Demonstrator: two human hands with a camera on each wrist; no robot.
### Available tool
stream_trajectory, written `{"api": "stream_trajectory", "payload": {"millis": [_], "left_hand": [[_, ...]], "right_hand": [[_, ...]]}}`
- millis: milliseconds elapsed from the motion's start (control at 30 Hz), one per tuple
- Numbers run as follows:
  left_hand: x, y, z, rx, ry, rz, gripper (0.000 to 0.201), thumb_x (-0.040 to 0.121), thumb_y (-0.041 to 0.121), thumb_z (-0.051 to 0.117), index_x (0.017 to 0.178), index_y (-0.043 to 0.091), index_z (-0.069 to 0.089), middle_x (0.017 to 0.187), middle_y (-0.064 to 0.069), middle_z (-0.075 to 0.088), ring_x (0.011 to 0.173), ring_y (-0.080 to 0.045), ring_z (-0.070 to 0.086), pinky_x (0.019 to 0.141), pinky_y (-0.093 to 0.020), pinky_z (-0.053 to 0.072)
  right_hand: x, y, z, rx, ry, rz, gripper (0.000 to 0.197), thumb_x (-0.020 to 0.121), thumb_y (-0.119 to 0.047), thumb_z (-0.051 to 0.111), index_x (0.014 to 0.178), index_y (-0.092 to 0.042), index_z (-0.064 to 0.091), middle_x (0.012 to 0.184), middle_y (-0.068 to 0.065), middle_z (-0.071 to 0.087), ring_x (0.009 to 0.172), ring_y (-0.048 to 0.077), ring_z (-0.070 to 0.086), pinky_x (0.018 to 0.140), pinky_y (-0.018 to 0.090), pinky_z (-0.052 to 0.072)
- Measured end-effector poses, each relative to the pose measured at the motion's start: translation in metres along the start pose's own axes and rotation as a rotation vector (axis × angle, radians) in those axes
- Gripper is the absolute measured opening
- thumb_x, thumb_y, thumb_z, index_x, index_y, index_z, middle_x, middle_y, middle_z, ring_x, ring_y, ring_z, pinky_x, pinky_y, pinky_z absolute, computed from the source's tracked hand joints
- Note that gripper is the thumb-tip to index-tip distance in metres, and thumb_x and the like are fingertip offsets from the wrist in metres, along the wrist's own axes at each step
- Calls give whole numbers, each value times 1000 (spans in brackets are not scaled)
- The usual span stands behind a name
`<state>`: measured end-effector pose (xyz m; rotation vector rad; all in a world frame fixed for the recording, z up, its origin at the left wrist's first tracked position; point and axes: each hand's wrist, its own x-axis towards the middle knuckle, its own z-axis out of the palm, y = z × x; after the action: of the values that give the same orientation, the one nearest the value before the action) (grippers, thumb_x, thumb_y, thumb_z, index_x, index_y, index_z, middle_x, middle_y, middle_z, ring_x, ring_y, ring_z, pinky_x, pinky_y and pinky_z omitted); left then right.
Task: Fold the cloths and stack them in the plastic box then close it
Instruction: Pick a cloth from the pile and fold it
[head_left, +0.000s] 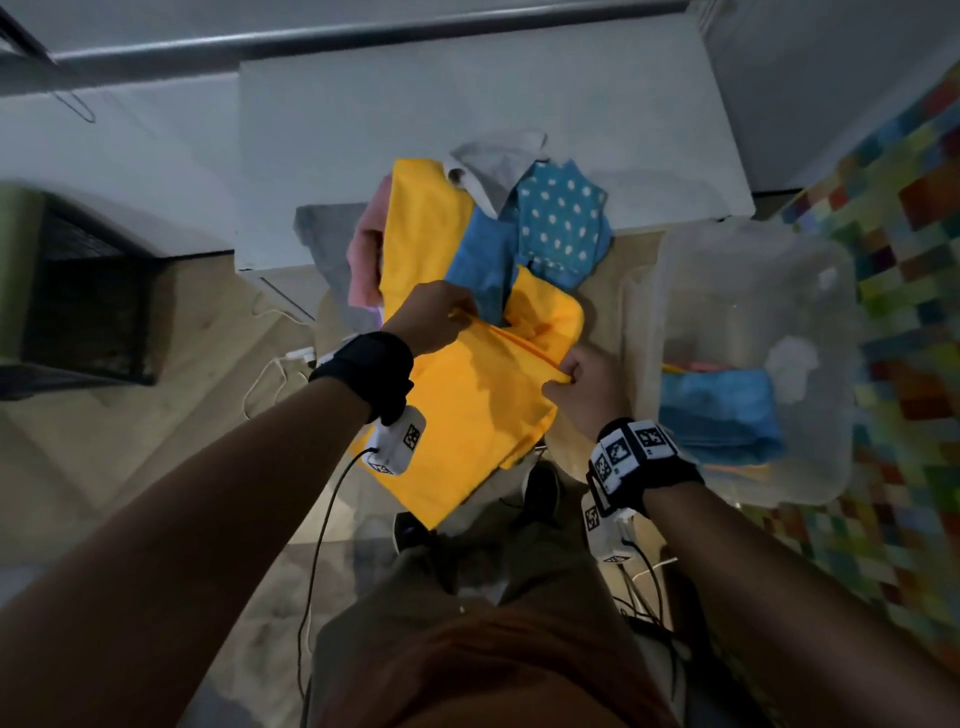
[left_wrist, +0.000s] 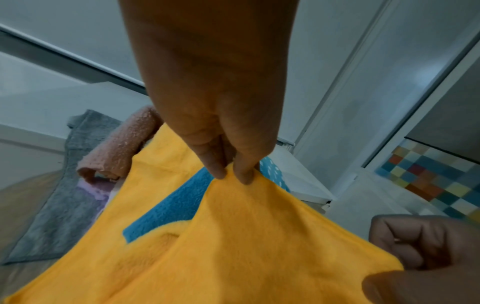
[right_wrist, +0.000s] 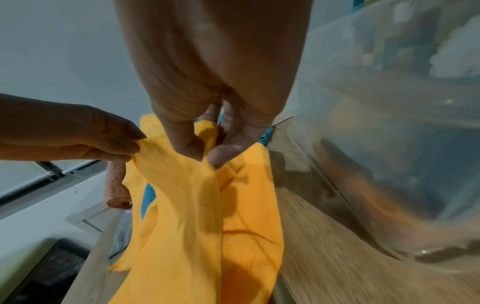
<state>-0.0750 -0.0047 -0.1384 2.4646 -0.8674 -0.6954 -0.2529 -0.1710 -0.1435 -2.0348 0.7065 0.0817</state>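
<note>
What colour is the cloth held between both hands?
Bright orange-yellow, plain; the cloth shows best in the head view.

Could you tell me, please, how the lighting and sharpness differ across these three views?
Head view: dim, with the arms dark and the wide lens bending the edges, though the yellow cloth stays bright. Left wrist view: fairly sharp on the left hand. Right wrist view: the plastic box and the wooden surface are smeared by motion blur.

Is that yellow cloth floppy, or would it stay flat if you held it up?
Probably floppy: the yellow cloth hangs down in soft folds below the left hand and right hand, which pinch its top edge. It looks light too, since fingertip pinches hold it up. It likely won't slip easily, because its surface looks fuzzy.
</note>
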Motion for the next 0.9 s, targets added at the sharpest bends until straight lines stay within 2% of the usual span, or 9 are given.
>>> {"api": "stream_trajectory", "payload": {"millis": [133, 200, 333, 500, 600, 667, 733, 833, 900], "left_hand": [[-8, -14, -4, 30, 33, 16, 15, 87, 12, 67, 100, 13, 73, 103, -4, 64, 98, -18, 56, 77, -24, 36], [-14, -22, -1, 28, 4, 15, 16, 85, 11, 68, 100, 15, 72, 102, -3, 57, 94, -14, 51, 77, -25, 37], [-30, -43, 12, 14, -96, -28, 16, 82, 8, 67, 93, 18, 73, 101, 2, 49, 88, -9, 49, 76, -23, 40], [-48, -76, 35, 47, -215, -154, 27, 77, 10, 67, 81, 36, 65, 104, -1, 46, 90, -20, 55, 83, -39, 51], [-50, -88, 47, 52, -284, -206, 31, 74, 7, 63, 88, 33, 70, 109, -4, 49, 100, -23, 54, 89, -41, 49], [-48, -92, 55, 27, -289, -250, 33, 74, 7, 63, 100, 26, 72, 115, -7, 49, 105, -25, 53, 92, -39, 47], [-42, -93, 63, -19, -221, -302, 37, 78, 12, 67, 114, 21, 67, 120, -10, 48, 107, -27, 53, 92, -36, 45], [-30, -92, 78, -64, -141, -323, 66, 81, 23, 74, 139, 11, 44, 131, -16, 48, 117, -31, 52, 95, -37, 43], [-21, -89, 85, -62, -173, -327, 79, 82, 25, 75, 145, 8, 32, 136, -16, 48, 122, -32, 49, 97, -41, 44]], "right_hand": [[-7, -1, 8, -32, -47, -52, 40, 71, 0, 74, 91, -7, 40, 70, 7, 35, 54, 13, 26, 46, 22, 25], [-9, 2, 15, -166, -63, -124, 41, 69, -4, 73, 88, -15, 38, 76, 10, 42, 59, 16, 35, 51, 28, 29], [-12, 12, 37, -197, -251, -141, 30, 64, 2, 65, 76, -15, 44, 70, 7, 46, 60, 20, 41, 54, 31, 31], [-13, 23, 67, -268, -582, -2, 26, 72, -2, 72, 82, -16, 53, 85, 4, 56, 76, 25, 56, 62, 36, 44], [-10, 28, 78, -299, -727, 19, 28, 76, -24, 83, 84, -21, 56, 89, 1, 60, 80, 19, 58, 67, 33, 49], [-7, 32, 82, -283, -677, 52, 29, 80, -38, 79, 87, -20, 58, 88, 1, 61, 79, 19, 59, 64, 31, 48], [-2, 39, 86, -294, -524, 79, 28, 85, -36, 72, 98, -17, 56, 96, 2, 58, 85, 21, 58, 65, 32, 44], [6, 49, 89, -270, -328, 162, 56, 77, -26, 74, 124, -20, 43, 120, 7, 44, 104, 30, 50, 75, 37, 43], [11, 54, 89, -300, -314, 257, 70, 75, -27, 75, 133, -20, 37, 129, 10, 38, 115, 35, 44, 84, 44, 45]]}}
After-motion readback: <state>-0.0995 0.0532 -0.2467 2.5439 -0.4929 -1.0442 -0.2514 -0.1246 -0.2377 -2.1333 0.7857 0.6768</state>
